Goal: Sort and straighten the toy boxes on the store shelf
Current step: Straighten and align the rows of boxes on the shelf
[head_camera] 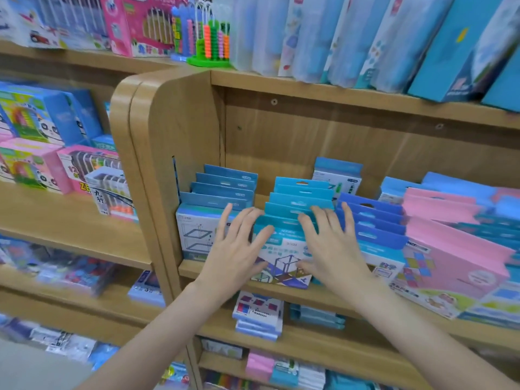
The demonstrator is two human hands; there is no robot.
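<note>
On the middle wooden shelf (281, 294) stand several rows of flat toy boxes with hanging tabs. The teal row (298, 204) is in the centre, and its front box (284, 257) shows a cube drawing. My left hand (233, 246) lies with spread fingers on that front box's left edge and top tab. My right hand (329, 243) lies spread on its right side. A lighter blue row (219, 190) stands to the left, a dark blue row (371, 220) to the right, then pink boxes (455, 249) leaning over.
A rounded wooden side panel (157, 153) divides this unit from the left shelves of panda and abacus boxes (36, 153). The shelf above carries leaning blue packs (394, 38) and a green abacus (211, 43). Lower shelves hold small stacked boxes (257, 316).
</note>
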